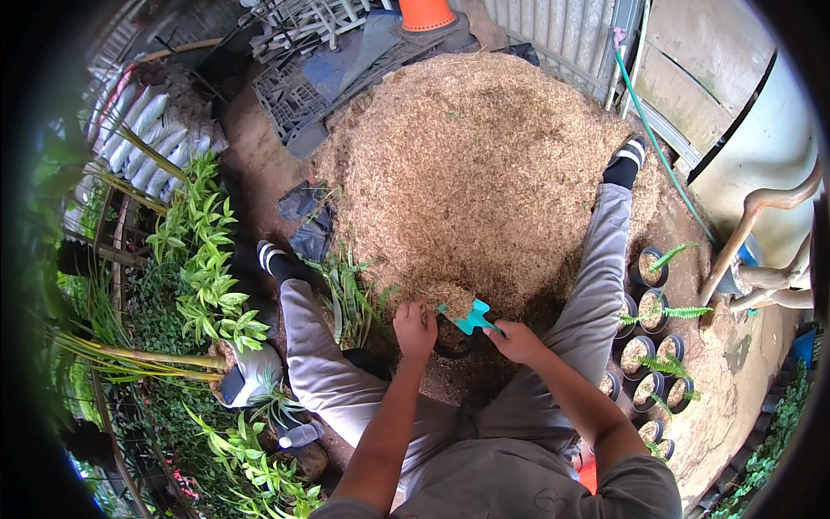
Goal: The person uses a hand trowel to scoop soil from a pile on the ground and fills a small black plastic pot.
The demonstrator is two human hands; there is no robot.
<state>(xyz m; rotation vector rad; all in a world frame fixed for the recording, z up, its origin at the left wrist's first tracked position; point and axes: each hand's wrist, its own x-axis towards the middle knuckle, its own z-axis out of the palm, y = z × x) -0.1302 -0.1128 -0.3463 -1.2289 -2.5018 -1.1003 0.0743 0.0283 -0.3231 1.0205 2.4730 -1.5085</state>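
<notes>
My right hand (517, 342) grips the handle of a turquoise hand trowel (478, 316). Light brown shredded mulch (450, 300) is heaped on its blade. Beneath the trowel is a dark round plant pot (452, 351), mostly hidden by it and by shadow. My left hand (415, 327) is beside the pot on the left, fingers curled near the load of mulch; whether it pinches something cannot be seen. Just beyond both hands rises a large mound of the same mulch (480, 175), spread between my outstretched legs.
Several black pots with small ferns (650, 308) stand on the right. Snake plants (350, 305) grow by my left leg, near a plastic bottle (301, 434). Stacked white sacks (146, 133) are at far left. A green hose (661, 143) runs along the right wall.
</notes>
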